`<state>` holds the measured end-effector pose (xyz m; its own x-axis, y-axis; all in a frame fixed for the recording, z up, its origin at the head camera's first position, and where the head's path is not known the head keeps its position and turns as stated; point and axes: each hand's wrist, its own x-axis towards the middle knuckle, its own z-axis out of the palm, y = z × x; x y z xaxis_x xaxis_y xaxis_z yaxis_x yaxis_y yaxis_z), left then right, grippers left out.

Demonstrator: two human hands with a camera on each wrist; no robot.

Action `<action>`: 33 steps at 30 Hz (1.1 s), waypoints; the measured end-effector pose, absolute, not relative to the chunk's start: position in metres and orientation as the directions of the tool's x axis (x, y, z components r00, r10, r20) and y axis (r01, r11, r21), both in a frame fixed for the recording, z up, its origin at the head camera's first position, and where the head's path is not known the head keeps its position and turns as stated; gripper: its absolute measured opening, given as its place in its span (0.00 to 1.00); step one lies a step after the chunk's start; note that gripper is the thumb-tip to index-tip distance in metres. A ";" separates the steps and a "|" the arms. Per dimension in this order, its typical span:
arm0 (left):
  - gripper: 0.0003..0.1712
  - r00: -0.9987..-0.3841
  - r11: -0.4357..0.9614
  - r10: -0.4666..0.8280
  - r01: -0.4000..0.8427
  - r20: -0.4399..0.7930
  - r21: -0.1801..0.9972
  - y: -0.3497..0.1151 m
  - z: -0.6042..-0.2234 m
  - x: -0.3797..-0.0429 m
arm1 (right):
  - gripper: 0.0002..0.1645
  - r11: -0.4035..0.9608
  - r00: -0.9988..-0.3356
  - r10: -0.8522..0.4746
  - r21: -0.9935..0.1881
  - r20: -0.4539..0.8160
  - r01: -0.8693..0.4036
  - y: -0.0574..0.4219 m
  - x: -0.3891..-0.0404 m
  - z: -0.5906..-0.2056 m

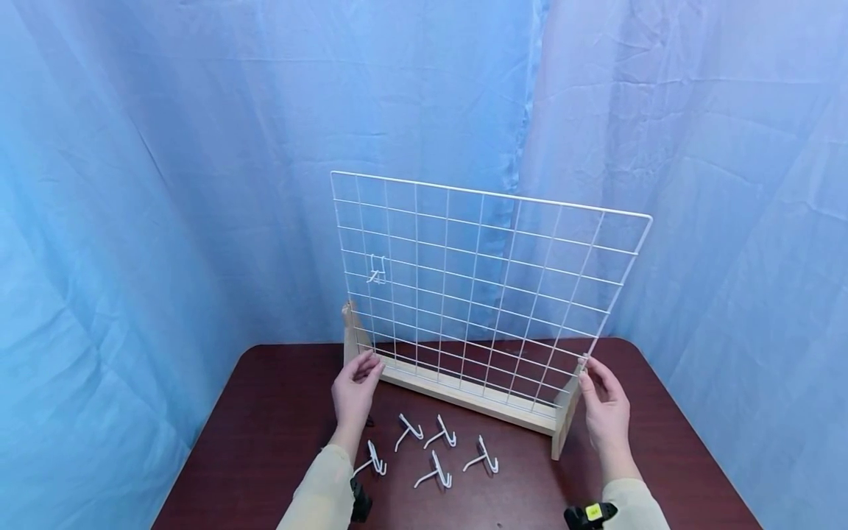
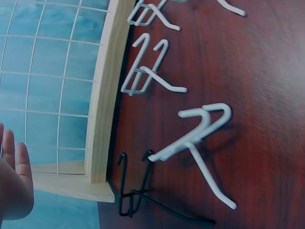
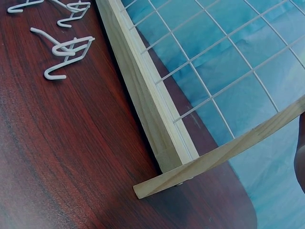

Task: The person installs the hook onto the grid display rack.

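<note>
A white wire grid (image 1: pixel 464 272) stands upright in a wooden stand (image 1: pixel 457 390), with one white hook (image 1: pixel 376 274) hanging on its left part. My left hand (image 1: pixel 351 397) is at the grid's lower left corner, beside the stand's left end. In the left wrist view its fingers (image 2: pixel 22 160) show loosely extended before the grid, holding nothing visible. At the other side, my right hand (image 1: pixel 606 412) pinches the top of the stand's right end piece (image 1: pixel 566 423) between thumb and fingers. Only a dark sliver of that hand shows in the right wrist view.
Several white hooks (image 1: pixel 433 471) lie on the dark red table (image 1: pixel 265 442) in front of the stand. A black hook (image 2: pixel 131 202) lies by the stand's left end, mostly hidden behind my left arm in the head view. Blue curtains (image 1: pixel 265 147) hang behind and at both sides.
</note>
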<state>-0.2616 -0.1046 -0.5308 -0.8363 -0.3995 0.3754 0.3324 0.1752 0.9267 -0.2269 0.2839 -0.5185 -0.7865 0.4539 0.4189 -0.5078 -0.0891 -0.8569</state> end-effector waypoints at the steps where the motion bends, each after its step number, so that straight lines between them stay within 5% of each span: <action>1: 0.18 -0.834 0.178 -0.400 0.337 0.381 0.925 -0.106 -0.533 -0.260 | 0.21 -0.089 -0.787 0.454 -0.858 0.417 -0.506 0.285 -0.228 -0.521; 33: 0.19 -0.872 0.212 -0.381 0.240 0.306 0.948 -0.158 -0.587 -0.195 | 0.21 -0.052 -0.798 0.453 -0.882 0.397 -0.469 0.287 -0.228 -0.523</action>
